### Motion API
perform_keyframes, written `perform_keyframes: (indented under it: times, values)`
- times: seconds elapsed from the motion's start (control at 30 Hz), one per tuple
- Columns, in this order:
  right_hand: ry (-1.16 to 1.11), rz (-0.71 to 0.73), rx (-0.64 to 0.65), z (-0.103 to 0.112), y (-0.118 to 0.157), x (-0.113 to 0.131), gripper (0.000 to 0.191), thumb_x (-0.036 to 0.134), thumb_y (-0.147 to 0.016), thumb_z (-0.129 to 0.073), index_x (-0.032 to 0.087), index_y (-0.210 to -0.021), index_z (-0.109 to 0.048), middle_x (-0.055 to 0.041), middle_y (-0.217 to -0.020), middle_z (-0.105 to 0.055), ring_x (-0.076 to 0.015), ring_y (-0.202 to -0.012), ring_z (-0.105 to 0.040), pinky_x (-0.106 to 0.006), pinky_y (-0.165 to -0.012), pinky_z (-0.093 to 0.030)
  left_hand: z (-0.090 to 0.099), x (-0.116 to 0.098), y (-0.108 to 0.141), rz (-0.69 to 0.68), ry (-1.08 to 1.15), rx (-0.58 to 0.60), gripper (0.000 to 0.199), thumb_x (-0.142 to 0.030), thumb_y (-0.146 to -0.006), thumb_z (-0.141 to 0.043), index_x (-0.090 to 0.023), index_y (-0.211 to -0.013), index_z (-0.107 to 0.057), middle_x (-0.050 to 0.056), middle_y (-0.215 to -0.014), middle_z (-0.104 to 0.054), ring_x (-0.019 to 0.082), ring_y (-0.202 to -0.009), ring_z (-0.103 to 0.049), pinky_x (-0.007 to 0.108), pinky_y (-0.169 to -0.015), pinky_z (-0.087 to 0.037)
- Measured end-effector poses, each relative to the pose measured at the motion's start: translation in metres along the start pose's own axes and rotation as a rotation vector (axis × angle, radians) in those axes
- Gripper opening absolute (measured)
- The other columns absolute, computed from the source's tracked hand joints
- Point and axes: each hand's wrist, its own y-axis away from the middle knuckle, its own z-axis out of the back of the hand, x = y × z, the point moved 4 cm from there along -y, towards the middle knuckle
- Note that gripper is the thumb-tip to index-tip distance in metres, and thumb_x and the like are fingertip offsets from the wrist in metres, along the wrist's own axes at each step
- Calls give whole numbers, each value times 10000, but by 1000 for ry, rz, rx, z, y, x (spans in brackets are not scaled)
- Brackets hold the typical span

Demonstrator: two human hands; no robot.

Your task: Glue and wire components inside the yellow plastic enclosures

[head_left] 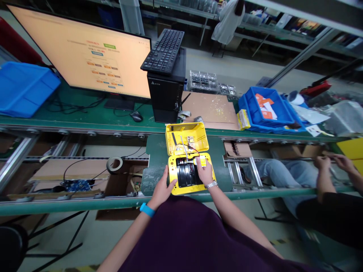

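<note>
The open case (187,139) is bright yellow, its ribbed insert (185,174) black, the nearby tray (247,107) blue.

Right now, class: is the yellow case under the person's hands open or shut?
Open: the yellow case lies spread in two halves, showing wires in one and a black block in the other.

Centre: open case (187,158) on mat (222,166)
Behind case: computer tower (163,98), keyboard (163,51) on top
Left of tower: monitor (82,53)
Right of tower: crate (266,107)
</note>
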Motion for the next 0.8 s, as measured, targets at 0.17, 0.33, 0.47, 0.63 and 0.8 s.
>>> perform_keyframes:
  times: [0.17, 0.33, 0.47, 0.63, 0.8]
  values:
    - [-12, 5, 10, 0, -1, -1, 447, 597, -968, -551, 171, -988, -687, -128, -932, -756, -265, -804, -698, -331, -682, -508, 1, -1, 1, -8, 20, -1, 872, -538, -996, -504, -263, -1651, 0, 97, -1644, -363, 306, -1423, -488, 413, -1117, -457]
    - [-3, -6, 3, 0, -1, -5, 434, 591, -972, -548, 176, -944, -672, -108, -849, -743, -249, -712, -676, -330, -638, -485, 0, 0, 0, -19, 20, -11, 868, -526, -993, -514, -249, -1652, -22, 109, -1648, -351, 307, -1437, -472, 423, -1138, -444]
    - [2, 9, -7, 1, -1, -6, 439, 598, -975, -538, 181, -914, -659, -108, -851, -744, -251, -733, -679, -336, -665, -492, 0, 0, 0, -4, 21, -7, 874, -527, -990, -517, -236, -1653, -29, 123, -1633, -379, 316, -1428, -482, 433, -1145, -435]
    - [27, 18, -3, 2, -2, -4, 451, 611, -976, -531, 180, -961, -663, -112, -891, -754, -257, -771, -693, -339, -692, -505, 1, -1, 0, -8, 18, -7, 872, -529, -990, -512, -239, -1653, -26, 111, -1652, -343, 312, -1438, -470, 431, -1151, -428]
    - [66, 25, 2, 3, -2, -2, 456, 607, -983, -521, 175, -979, -667, -114, -856, -750, -266, -768, -695, -335, -665, -488, 1, -1, 1, -15, 13, -12, 869, -522, -993, -508, -234, -1653, -20, 115, -1652, -342, 311, -1449, -454, 430, -1164, -413]
